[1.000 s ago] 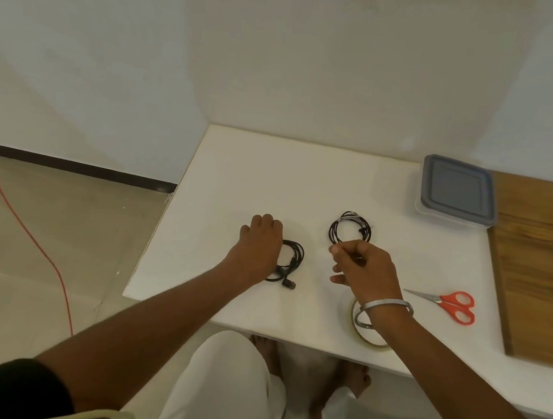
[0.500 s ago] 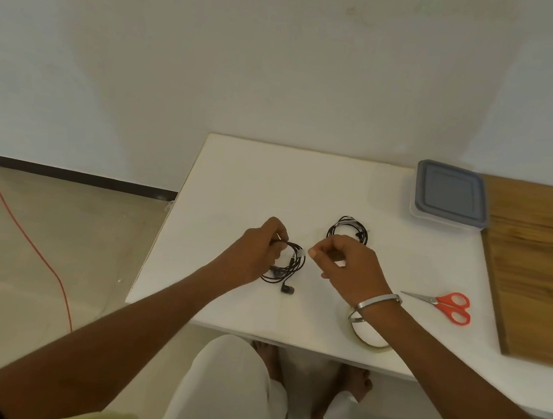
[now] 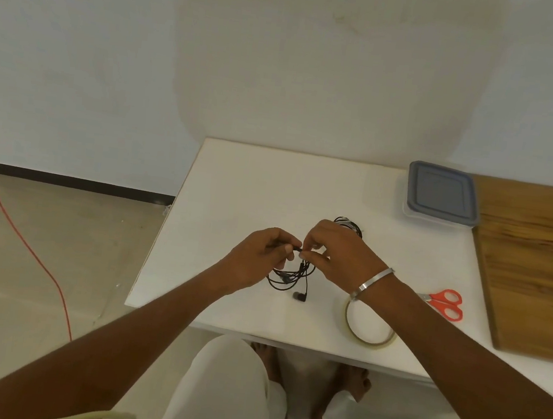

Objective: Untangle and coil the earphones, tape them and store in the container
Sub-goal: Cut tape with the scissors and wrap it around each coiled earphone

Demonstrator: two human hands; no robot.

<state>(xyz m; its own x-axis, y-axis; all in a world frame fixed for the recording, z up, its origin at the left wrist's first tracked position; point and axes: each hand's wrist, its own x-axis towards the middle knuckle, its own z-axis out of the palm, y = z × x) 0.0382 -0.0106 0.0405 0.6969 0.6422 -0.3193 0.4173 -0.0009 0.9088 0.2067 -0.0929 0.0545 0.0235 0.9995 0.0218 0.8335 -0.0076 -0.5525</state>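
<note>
Black earphones (image 3: 290,274) now hang lifted off the counter (image 3: 253,186), left of the tape (image 3: 370,327); left hand (image 3: 255,258) and right hand (image 3: 339,254) each pinch the cord, so untangling begins.

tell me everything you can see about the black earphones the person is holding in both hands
The black earphones are a thin, rubbery-looking cable gathered in loose, uneven loops. The left hand and the right hand each pinch the cable at the top, fingers nearly meeting. The loops hang down to the white table, and one earbud dangles lowest, at or just above the surface. No tape shows on this bundle. It sits near the table's front middle, in front of a second coiled set.
</note>
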